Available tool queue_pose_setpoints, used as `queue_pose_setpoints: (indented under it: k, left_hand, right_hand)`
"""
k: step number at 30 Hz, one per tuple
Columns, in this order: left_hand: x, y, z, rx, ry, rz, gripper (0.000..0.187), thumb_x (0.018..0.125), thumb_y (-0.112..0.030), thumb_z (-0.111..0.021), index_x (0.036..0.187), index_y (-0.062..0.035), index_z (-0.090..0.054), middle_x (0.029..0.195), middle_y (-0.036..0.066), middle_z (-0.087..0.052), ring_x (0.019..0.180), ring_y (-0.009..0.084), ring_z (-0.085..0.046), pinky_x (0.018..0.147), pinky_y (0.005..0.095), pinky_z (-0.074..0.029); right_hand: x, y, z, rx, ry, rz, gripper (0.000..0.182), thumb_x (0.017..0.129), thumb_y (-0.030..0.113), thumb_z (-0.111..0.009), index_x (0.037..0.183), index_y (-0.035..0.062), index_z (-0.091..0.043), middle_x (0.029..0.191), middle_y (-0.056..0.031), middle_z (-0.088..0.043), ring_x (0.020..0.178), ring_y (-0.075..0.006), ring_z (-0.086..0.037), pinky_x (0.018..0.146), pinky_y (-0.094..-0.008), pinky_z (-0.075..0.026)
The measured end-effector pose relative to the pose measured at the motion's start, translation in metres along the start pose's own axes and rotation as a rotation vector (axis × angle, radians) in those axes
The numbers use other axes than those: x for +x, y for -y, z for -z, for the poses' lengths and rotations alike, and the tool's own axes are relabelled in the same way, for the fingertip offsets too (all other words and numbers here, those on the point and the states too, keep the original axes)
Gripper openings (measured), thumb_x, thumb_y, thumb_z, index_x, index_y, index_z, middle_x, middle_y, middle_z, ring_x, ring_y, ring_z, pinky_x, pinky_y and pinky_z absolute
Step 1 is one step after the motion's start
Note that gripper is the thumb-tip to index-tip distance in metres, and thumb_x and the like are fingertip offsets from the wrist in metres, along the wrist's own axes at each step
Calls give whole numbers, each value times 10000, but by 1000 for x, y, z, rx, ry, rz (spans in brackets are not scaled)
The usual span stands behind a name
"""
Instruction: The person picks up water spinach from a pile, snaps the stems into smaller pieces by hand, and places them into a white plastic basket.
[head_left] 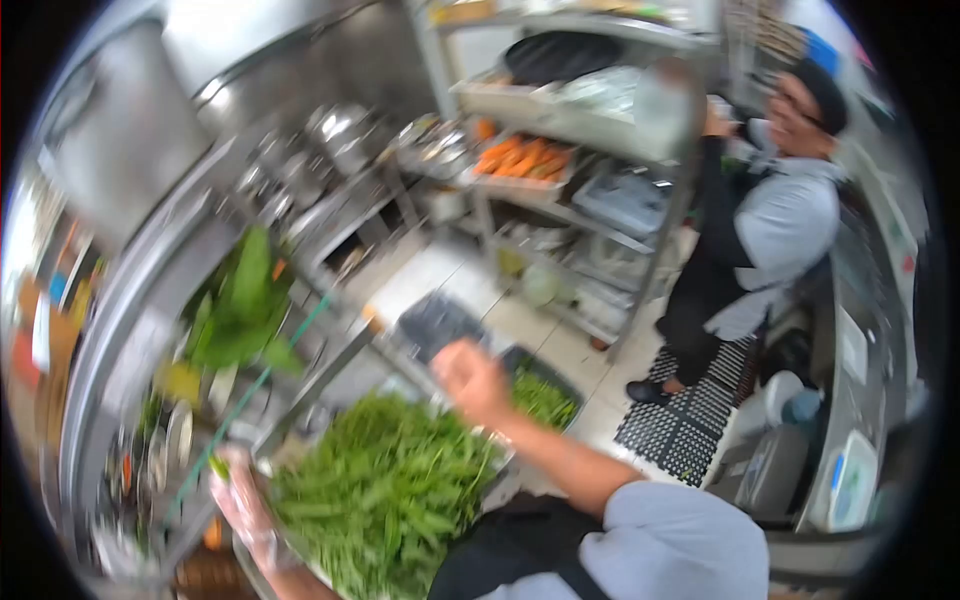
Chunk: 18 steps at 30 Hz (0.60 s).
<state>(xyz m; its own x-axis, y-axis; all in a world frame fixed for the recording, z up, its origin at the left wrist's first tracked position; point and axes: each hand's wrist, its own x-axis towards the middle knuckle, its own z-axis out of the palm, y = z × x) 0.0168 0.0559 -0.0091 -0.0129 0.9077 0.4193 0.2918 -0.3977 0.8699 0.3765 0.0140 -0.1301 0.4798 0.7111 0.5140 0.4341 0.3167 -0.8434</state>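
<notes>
Your gloved left hand (243,505), just beside the leafy pile (380,490), pinches a green piece (218,466), mostly hidden by your fingers. Your right hand (470,382) blurs above the pile's far edge, fingers curled; whether they grasp anything, you cannot tell from this view. Beyond the pile, your right arm (565,460) partly covers a container of cut greens (542,398). Your dark apron (505,545) hides the pile's near corner. Well apart from the pile, a co-worker (785,220) stands, hands hard to make out.
</notes>
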Motion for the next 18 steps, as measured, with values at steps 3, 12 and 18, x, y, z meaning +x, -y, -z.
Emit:
queue_pose_setpoints:
  k: [3, 12, 18]
  left_hand:
    - [3, -55, 16, 142, -196, -100, 274, 1033, -289, -606, 1143, -40, -644, 895, -16, -634, 828, 56, -512, 732, 233, -402]
    - [-30, -9, -43, 837, 576, 345, 666, 927, -589, -671, 1088, 57, -691, 1085, 233, -721, 966, 366, -698, 948, 448, -542]
    - [-61, 103, -69, 811, 914, 455, 662, 901, -514, -712, 1093, 119, -672, 1070, 276, -733, 929, 366, -708, 865, 462, -529]
  right_hand:
    - [18, -72, 18, -180, 83, -173, 212, 1002, 251, -607, 1093, 68, -662, 1064, -177, -675, 1055, -338, -663, 904, -435, -523]
    - [-14, -117, -10, -337, 455, -81, 471, 925, 274, -695, 1338, 60, -617, 1321, -224, -586, 1256, -406, -565, 1068, -456, -458]
    - [-27, -54, -72, -29, 538, 28, 268, 947, 217, -666, 1153, 50, -701, 1191, -181, -648, 1123, -352, -635, 979, -426, -498]
